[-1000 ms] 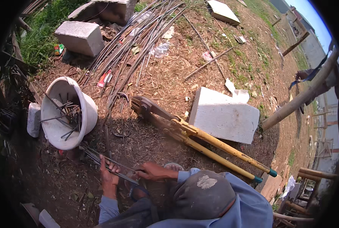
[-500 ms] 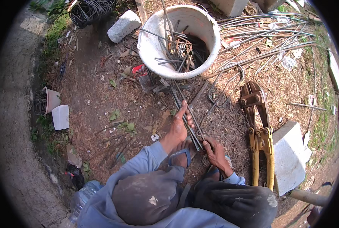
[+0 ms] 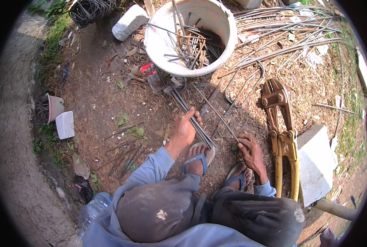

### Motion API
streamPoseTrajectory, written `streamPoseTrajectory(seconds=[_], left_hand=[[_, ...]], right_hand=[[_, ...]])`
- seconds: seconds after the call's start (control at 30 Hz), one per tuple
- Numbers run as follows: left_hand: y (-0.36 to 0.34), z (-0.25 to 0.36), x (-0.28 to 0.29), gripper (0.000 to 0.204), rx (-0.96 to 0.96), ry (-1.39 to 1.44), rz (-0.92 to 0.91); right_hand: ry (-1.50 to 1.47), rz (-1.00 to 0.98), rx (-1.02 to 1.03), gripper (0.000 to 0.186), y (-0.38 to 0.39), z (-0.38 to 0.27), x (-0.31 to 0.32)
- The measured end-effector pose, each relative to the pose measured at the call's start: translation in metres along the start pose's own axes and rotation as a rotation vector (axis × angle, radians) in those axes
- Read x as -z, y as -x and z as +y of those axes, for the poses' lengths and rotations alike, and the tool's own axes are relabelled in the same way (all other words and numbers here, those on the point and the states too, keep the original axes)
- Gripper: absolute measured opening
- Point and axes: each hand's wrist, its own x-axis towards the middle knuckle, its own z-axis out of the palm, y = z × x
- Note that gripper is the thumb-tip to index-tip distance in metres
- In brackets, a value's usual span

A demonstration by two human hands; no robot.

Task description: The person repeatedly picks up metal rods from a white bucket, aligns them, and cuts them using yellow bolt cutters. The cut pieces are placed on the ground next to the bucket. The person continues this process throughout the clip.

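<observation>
Between the bucket [image 3: 156,57] and the feet, the left hand [image 3: 184,131] is closed round a bundle [image 3: 201,135] of thin metal rods. Its thumb lies along the upper side, and the fingertips [image 3: 198,117] come round to show on the far, right-hand side, so the rods pass through the grip. The bundle slants: its upper end reaches up and left toward the ground beneath the bucket, and its lower end juts out past the fist, above the toes of the left foot [image 3: 195,164].

To the right, the right hand [image 3: 252,153] has a single rod [image 3: 216,112] by its lower end, pinched between thumb and forefinger; the other fingers are loosely bent, and whether they touch the rod cannot be told. This rod runs up and left from the fingertips, roughly alongside the bundle but apart from it, its far end just below the bucket.

More short rods [image 3: 198,49] lie jumbled inside the bucket. Bent rods [image 3: 229,99] rest on the ground right of the single rod, and farther right lies a bolt cutter [image 3: 288,144], beside a white block [image 3: 317,168].
</observation>
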Motion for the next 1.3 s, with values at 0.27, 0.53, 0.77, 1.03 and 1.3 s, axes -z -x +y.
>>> streamPoseTrajectory(seconds=[0.27, 0.53, 0.77, 1.03, 1.3], left_hand=[[0.010, -0.028, -0.010, 0.013, 0.164, 0.086, 0.002], [0.014, -0.037, -0.010, 0.014, 0.185, 0.099, 0.012], [0.008, -0.030, -0.003, 0.020, 0.136, 0.121, -0.031], [0.003, -0.025, 0.001, 0.023, 0.093, 0.101, -0.025], [0.008, -0.032, -0.002, 0.024, 0.083, 0.087, -0.065]], right_hand=[[-0.070, -0.008, 0.027, 0.027, 0.005, -0.004, -0.037], [-0.159, -0.057, -0.046, 0.028, 0.008, -0.005, -0.039], [-0.133, -0.092, -0.030, 0.028, 0.009, -0.003, -0.034], [-0.110, -0.197, 0.032, 0.022, 0.010, -0.001, -0.033], [-0.119, -0.235, -0.080, 0.027, 0.006, -0.010, -0.042]])
